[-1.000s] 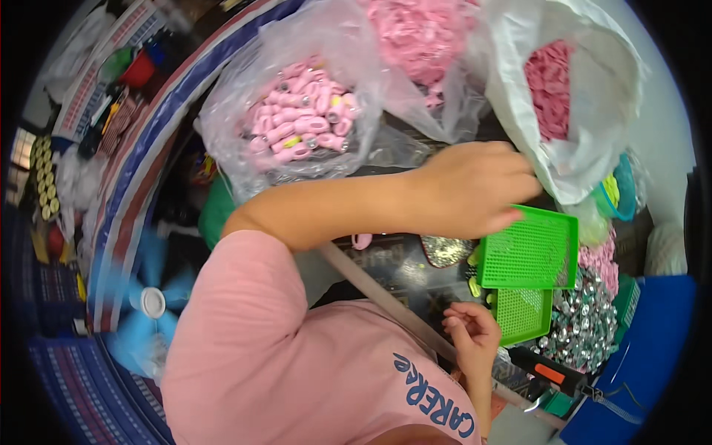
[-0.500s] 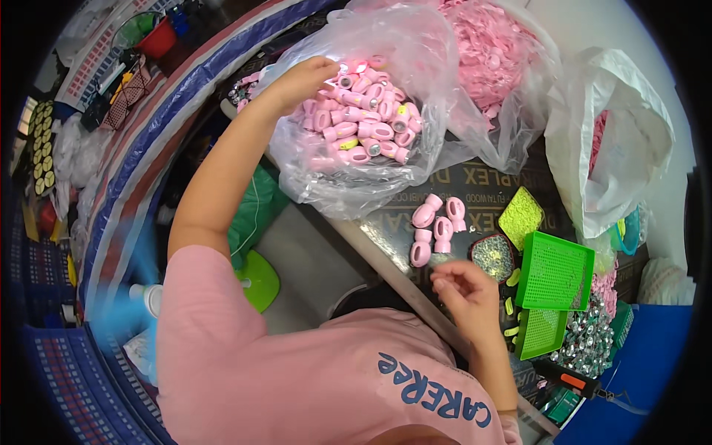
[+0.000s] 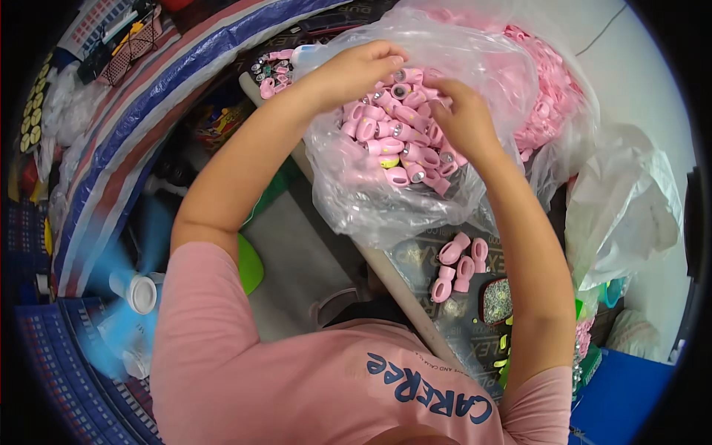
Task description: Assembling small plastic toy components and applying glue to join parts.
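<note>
1. Left hand (image 3: 357, 71): at the upper left of the heap, fingers loosely curled with the tips bent inward; can't tell if they pinch a piece, bag film or nothing.
2. Right hand (image 3: 469, 117): over the heap's right side, fingers bent, thumb apart from them; can't tell if anything is gripped.
3. Glossy pale-pink plastic pieces with oval openings (image 3: 406, 134): piled in the crumpled clear plastic bag (image 3: 360, 213), between and below both hands. Bag mouth lies wide, on the dark printed tabletop (image 3: 461, 332).
4. Four loose pink pieces (image 3: 465, 271) lie on the tabletop, near the bag's lower edge.
5. Step looks like handling pieces inside the bag. Best done with fingertips on the smooth bodies, film kept out of the grip, top pieces first; digging deep could make the heap slide. Keep the right forearm (image 3: 530, 256) clear of the loose pieces.
6. Hidden: fingertip contacts, the heap's lower layers, tabletop under the forearm. The dark-rimmed tray of speckled grains (image 3: 495, 300) is partly covered by it.
7. Hard to read: blue fan (image 3: 141, 294) blades blurred; green sliver right of the forearm too small to identify.
</note>
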The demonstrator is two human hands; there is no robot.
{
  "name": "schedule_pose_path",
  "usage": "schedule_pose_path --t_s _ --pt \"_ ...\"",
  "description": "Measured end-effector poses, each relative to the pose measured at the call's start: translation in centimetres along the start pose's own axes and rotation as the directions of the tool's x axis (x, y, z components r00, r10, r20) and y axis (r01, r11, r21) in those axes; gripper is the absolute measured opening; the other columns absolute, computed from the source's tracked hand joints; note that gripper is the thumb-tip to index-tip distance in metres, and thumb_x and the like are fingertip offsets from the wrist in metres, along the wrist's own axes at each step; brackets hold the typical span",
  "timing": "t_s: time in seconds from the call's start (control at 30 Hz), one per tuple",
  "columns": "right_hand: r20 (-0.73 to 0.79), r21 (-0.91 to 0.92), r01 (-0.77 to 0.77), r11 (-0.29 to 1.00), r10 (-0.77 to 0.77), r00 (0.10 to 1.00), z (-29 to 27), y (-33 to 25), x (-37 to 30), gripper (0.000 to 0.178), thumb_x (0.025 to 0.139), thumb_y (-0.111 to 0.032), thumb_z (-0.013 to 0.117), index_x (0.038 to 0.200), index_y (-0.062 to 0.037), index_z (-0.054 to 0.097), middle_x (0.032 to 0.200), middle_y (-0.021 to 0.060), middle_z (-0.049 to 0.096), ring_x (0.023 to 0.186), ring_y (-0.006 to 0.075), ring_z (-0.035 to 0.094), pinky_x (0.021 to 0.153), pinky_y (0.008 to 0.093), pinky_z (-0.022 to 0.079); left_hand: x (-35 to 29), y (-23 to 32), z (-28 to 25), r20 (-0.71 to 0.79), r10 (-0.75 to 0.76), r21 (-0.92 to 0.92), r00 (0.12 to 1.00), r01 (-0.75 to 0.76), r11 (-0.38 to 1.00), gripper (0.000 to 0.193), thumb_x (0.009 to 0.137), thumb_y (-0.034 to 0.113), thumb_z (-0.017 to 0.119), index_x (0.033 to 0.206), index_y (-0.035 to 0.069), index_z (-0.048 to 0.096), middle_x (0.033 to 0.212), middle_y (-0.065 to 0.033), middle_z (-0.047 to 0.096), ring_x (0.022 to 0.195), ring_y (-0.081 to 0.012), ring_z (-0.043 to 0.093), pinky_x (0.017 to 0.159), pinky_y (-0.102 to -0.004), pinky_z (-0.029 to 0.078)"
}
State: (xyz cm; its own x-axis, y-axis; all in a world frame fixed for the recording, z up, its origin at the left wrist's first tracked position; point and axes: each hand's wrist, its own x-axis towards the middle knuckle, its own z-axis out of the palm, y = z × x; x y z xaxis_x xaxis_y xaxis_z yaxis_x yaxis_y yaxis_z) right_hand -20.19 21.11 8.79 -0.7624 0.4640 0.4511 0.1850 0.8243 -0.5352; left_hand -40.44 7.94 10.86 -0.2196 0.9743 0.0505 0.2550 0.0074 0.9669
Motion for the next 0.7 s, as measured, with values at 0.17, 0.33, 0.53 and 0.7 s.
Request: schedule_pose_path --t_s 0.17,0.33,0.53,0.7 --pt "0.168 -0.125 0.058 0.991 -0.036 0.985 4.7 4.9 6.2 0.039 0.085 -0.004 0.066 0.123 -0.0069 0.070 0.122 0.0187 0.069 0.112 0.0367 0.066 0.096 0.0424 0.053 -7.3 1.6 -0.5 -0.135 0.246 -0.186 0.960 -0.268 0.945 0.034 0.107 0.020 0.052 0.133 -0.001 0.058 0.131 -0.0120 0.064 0.113 -0.0210 0.067 0.094 -0.0343 0.053" --pt "0.157 -0.230 0.200 0.952 -0.166 0.974 6.7 7.5 7.6 0.032 0.084 -0.004 0.068 0.116 -0.0047 0.071 0.120 0.0185 0.070 0.109 0.0373 0.065 0.096 0.0439 0.053 -11.4 -0.1 -0.8 -0.280 0.279 -0.425 0.919 -0.379 0.822 0.023 0.105 0.009 0.052 0.122 -0.003 0.062 0.119 -0.0135 0.070 0.101 -0.0173 0.069 0.091 -0.0330 0.053" --pt "0.062 0.090 -0.095 0.991 0.089 0.994 3.4 4.4 5.9 0.048 0.073 -0.019 0.077 0.114 0.0017 0.064 0.104 0.0200 0.068 0.094 0.0384 0.068 0.086 0.0420 0.055 -12.2 -1.7 0.4 -0.332 0.288 -0.373 0.898 -0.406 0.835 0.020 0.104 0.009 0.056 0.117 -0.003 0.064 0.115 -0.0140 0.070 0.099 -0.0206 0.069 0.092 -0.0357 0.054" --pt "0.240 0.681 -0.368 0.633 0.282 0.929 0.3 0.5 0.9 0.037 0.088 -0.004 0.063 0.124 0.0006 0.056 0.095 0.0053 0.063 0.078 0.0136 0.059 0.069 0.0291 0.050 -13.4 -1.5 1.0 -0.348 0.300 -0.428 0.888 -0.435 0.792 0.020 0.104 0.011 0.057 0.117 -0.004 0.064 0.112 -0.0154 0.068 0.100 -0.0243 0.069 0.092 -0.0420 0.056"
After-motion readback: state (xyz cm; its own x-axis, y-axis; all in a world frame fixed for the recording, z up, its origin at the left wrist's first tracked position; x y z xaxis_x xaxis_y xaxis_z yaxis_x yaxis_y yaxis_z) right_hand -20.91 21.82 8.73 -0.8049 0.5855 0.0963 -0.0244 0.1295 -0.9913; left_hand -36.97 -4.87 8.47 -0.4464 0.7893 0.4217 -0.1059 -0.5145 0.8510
